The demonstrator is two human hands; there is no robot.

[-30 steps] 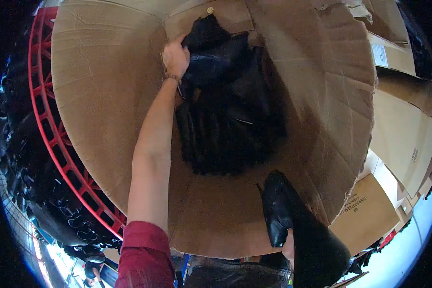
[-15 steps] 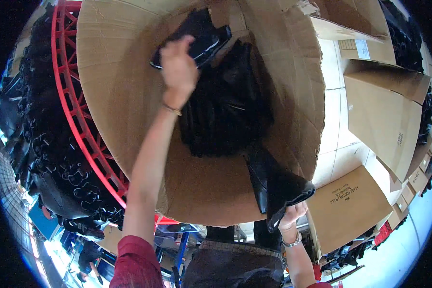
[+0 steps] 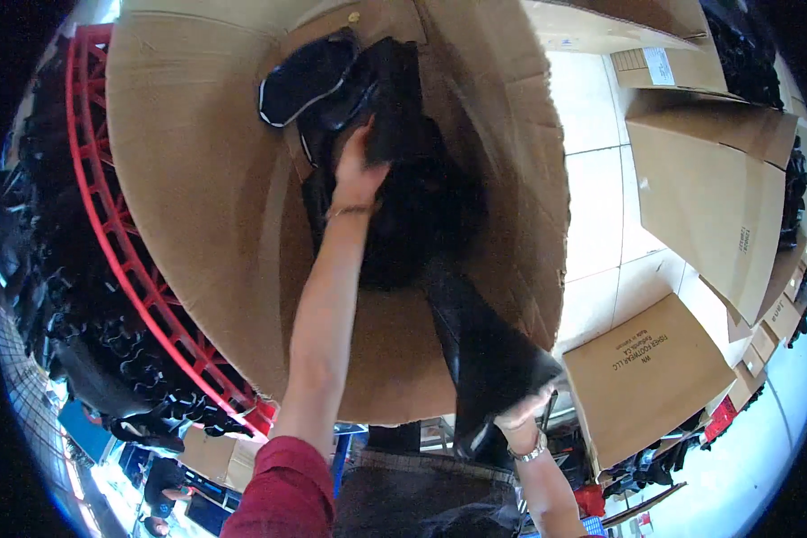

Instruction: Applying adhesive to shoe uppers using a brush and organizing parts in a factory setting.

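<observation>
One carton (image 3: pixel 215 161): left grip (image 3: pixel 357 175) pinching one black piece (image 3: pixel 396 94) inside; right grip (image 3: pixel 522 414) pinching one black boot (image 3: pixel 493 368).

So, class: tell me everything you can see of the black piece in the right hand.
The black piece looks like leather or suede, mostly dull, with a smoother strip along its left side. It widens from a narrow far end to a broad near end, held in the right hand. It slants over the near edge of the open cardboard box; whether it touches that or the dark pile inside is unclear.
</observation>
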